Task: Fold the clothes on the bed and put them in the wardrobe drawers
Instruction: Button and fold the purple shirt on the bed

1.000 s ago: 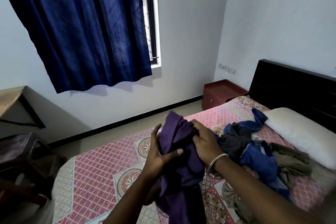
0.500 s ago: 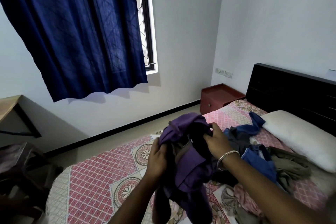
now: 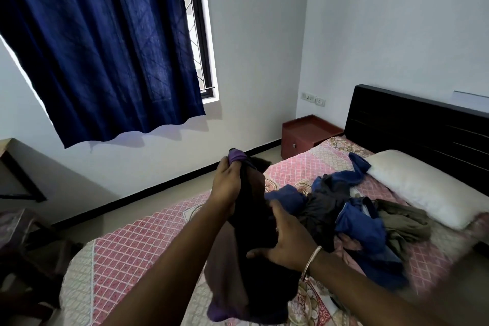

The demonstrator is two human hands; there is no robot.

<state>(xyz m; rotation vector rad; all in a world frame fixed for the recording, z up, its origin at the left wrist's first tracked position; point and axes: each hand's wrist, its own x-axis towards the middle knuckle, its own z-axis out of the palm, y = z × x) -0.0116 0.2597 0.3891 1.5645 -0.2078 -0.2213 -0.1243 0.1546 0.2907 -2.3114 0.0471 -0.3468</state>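
The bed (image 3: 137,251) carries a heap of clothes (image 3: 352,217) beside a pillow (image 3: 426,188). Above its near side hangs the purple garment (image 3: 251,259) — the left hand (image 3: 227,182) grips its top, fingers curled; the right hand (image 3: 285,243) clasps its middle. A blue curtain (image 3: 105,42) hangs behind.

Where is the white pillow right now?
The white pillow lies at the head of the bed on the right of the view, just below the dark headboard and beside the pile of clothes.
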